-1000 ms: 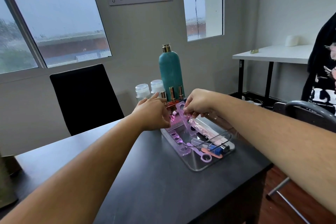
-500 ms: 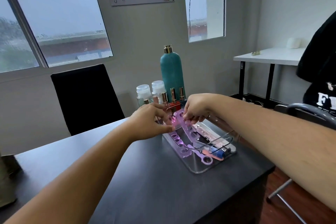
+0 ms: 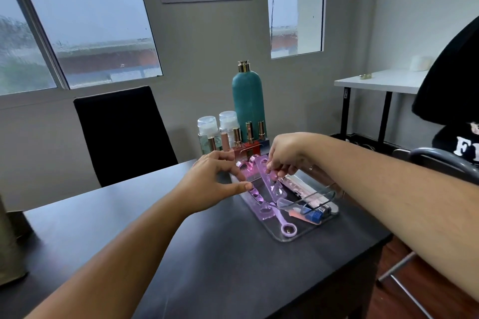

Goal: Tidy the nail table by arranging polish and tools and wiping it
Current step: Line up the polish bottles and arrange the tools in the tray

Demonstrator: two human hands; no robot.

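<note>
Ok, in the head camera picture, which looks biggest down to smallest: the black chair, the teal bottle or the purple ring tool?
1. black chair
2. teal bottle
3. purple ring tool
No two look alike in size.

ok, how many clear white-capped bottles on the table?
2. The left clear bottle stands at the group's left end. The right clear bottle is beside it, next to the tall teal bottle. More could be hidden behind that.

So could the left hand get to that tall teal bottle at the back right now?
Probably yes, but not straight on: the left hand pinches a purple toe separator and small polish bottles stand before the teal bottle. Its upper body shows clear above them.
</note>
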